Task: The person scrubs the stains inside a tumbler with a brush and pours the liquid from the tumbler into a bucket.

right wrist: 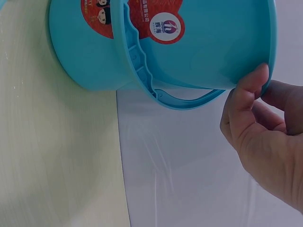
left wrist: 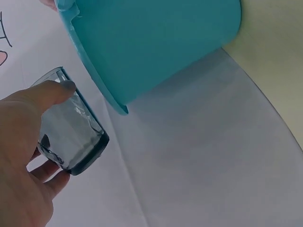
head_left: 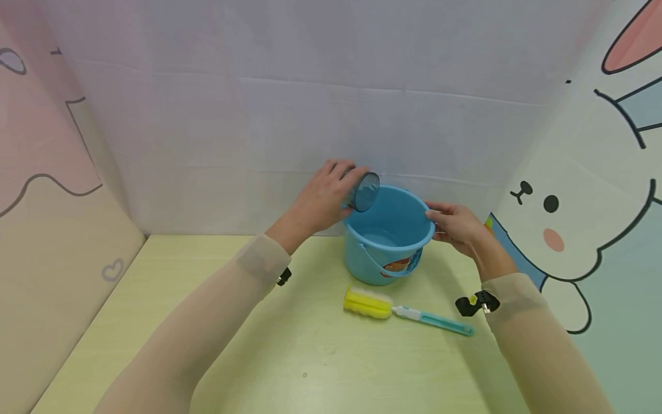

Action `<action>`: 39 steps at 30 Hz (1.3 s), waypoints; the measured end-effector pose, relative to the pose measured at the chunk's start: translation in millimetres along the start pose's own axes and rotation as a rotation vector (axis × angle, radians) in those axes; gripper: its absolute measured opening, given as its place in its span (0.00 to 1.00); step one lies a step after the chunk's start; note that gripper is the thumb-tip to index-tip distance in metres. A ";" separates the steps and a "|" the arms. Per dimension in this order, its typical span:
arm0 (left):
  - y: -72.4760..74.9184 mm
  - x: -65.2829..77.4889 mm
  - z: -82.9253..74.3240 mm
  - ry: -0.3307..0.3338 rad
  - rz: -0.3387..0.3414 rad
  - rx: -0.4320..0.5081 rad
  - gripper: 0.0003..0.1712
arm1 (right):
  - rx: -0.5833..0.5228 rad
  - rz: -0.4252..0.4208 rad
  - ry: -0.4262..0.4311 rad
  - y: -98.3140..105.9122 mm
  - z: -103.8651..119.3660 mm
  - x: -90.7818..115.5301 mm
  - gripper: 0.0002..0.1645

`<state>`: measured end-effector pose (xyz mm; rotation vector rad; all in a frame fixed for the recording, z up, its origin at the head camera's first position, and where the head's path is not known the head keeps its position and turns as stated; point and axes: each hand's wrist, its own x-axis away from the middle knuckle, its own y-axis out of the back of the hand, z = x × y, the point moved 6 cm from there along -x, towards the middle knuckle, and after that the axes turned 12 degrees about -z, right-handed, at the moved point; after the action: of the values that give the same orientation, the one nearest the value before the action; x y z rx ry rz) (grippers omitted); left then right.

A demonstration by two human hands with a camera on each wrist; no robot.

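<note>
My left hand point(head_left: 322, 198) grips a clear bluish-grey drinking glass point(head_left: 366, 192), tipped on its side at the left rim of a blue plastic bucket point(head_left: 357, 261). In the left wrist view, thumb and fingers wrap the glass point(left wrist: 75, 130), which stands a little apart from the bucket wall. My right hand point(head_left: 458, 227) pinches the bucket's right rim, thumb on one side and fingers on the other. The bucket stands upright on the table, its handle point(right wrist: 137, 61) hanging down the front across a red label point(right wrist: 165, 21).
A bottle brush with a yellow sponge head point(head_left: 368, 303) and a white-and-teal handle point(head_left: 439, 322) lies on the pale wooden table point(head_left: 289, 368), in front of the bucket. A white sheet point(head_left: 258, 126) hangs close behind the bucket. Cartoon-printed panels point(head_left: 584, 224) flank the table.
</note>
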<state>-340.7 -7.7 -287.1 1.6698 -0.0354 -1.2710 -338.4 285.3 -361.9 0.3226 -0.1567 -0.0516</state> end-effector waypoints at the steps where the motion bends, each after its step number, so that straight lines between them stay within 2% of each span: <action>1: 0.4 0.8 1.1 0.020 0.000 0.024 0.49 | 0.000 0.000 0.000 0.1 0.2 0.1 0.36; 10: 1.6 14.1 11.1 0.184 0.011 0.159 0.52 | 0.003 -0.007 -0.004 -0.3 1.1 1.4 0.35; 21: 8.5 29.8 18.1 0.340 -0.085 0.321 0.52 | -0.001 -0.002 -0.003 -0.6 1.4 1.1 0.36; 30: 17.5 46.5 19.1 0.382 -0.167 0.399 0.52 | -0.003 -0.006 -0.009 -0.5 0.2 -0.7 0.36; 39: 24.9 68.3 16.9 0.417 -0.211 0.471 0.52 | -0.005 -0.003 -0.006 -1.8 -0.2 -1.3 0.36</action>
<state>-310.0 -68.6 -317.3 2.3745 0.1038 -1.0928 -339.7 283.7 -362.8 0.3177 -0.1617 -0.0564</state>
